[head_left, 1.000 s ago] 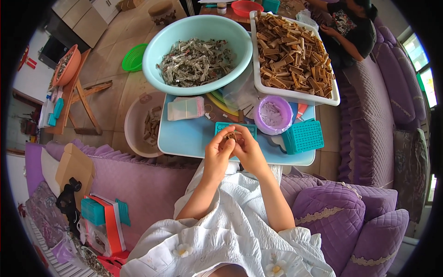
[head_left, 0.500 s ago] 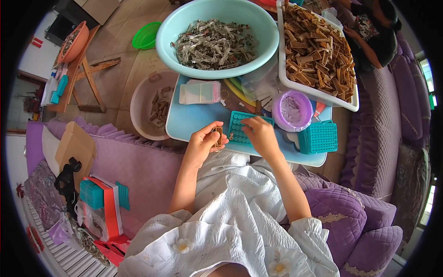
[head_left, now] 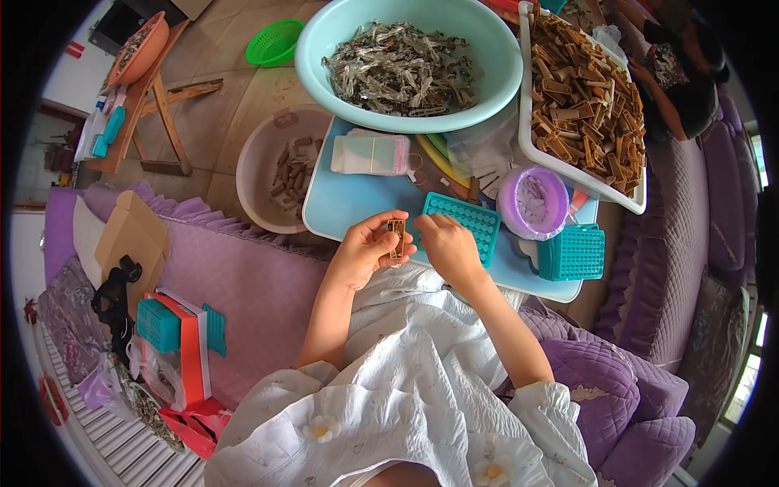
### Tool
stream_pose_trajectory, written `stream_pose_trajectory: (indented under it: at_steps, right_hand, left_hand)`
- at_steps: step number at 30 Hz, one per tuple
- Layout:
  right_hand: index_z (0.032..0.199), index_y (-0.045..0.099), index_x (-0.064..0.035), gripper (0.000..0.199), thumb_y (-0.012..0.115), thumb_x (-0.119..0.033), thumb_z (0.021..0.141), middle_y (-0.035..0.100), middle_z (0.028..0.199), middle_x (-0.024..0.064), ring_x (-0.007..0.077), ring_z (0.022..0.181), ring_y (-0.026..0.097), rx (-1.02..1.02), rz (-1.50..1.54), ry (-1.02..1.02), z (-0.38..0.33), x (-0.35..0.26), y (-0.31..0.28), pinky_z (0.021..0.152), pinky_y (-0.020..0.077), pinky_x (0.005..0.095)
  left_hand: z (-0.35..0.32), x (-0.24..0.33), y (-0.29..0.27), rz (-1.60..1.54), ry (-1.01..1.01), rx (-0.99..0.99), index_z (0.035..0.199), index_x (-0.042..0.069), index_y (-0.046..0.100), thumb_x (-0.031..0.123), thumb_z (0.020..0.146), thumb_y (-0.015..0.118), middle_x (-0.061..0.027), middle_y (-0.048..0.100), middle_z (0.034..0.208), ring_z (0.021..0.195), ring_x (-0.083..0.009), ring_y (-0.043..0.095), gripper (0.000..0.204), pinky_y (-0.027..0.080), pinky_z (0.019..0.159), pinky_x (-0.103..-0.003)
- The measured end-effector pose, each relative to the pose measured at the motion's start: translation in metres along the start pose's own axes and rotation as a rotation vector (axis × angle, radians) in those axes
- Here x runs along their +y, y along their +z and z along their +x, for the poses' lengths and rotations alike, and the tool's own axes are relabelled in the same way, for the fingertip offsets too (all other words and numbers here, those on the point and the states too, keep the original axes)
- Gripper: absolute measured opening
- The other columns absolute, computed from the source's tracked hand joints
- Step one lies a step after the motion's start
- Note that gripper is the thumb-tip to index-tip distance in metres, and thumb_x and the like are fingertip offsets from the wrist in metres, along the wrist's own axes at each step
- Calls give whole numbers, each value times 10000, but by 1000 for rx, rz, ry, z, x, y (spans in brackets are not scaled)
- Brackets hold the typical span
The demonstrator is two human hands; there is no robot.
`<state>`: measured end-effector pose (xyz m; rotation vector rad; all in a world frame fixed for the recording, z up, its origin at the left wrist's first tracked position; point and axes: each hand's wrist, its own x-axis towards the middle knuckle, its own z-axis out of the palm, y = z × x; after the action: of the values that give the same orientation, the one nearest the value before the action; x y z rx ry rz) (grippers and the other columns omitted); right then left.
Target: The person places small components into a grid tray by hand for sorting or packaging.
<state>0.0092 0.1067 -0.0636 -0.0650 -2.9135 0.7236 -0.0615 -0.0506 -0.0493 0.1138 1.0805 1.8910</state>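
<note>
A low light-blue table (head_left: 349, 203) stands before a purple sofa and carries a big basin of grey pieces and a white tray of brown pieces. The left hand (head_left: 361, 256) is closed on a small brown rectangular piece (head_left: 397, 238), pinched upright, with its long axis nearly vertical in the picture. The right hand (head_left: 448, 247) is just beside it, fingers curled and resting on the teal perforated tray (head_left: 471, 223); whether it holds anything I cannot tell. The piece lies to the left of the right hand.
</note>
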Motion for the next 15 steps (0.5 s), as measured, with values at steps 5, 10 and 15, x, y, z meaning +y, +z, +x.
stream_pose_trajectory:
  at_steps: [5,10,15]
  right_hand:
    - [800,532,-48,153,609,2,678,590,771,87,229,683,588,208,510,151,0,-11,-19,571,466,290]
    - [801,511,-36,190,613,31,656,578,748,69,228,626,553,437,493,-200,0,-26,-26,536,452,304]
    - [813,536,-34,197,609,51,651,584,760,72,230,660,565,479,392,-260,0,-17,-21,589,462,304]
  left_hand:
    - [-3,-1,3,54,4,49,1111,28,474,141,796,571,-89,577,869,787,-197,598,348,529,666,-287]
    - [-2,-4,16,65,-7,40,1118,25,471,114,800,562,-60,575,871,794,-165,595,342,529,662,-265]
    - [2,-11,23,125,9,65,1124,25,467,78,823,515,-49,574,880,778,-134,591,310,528,667,-250]
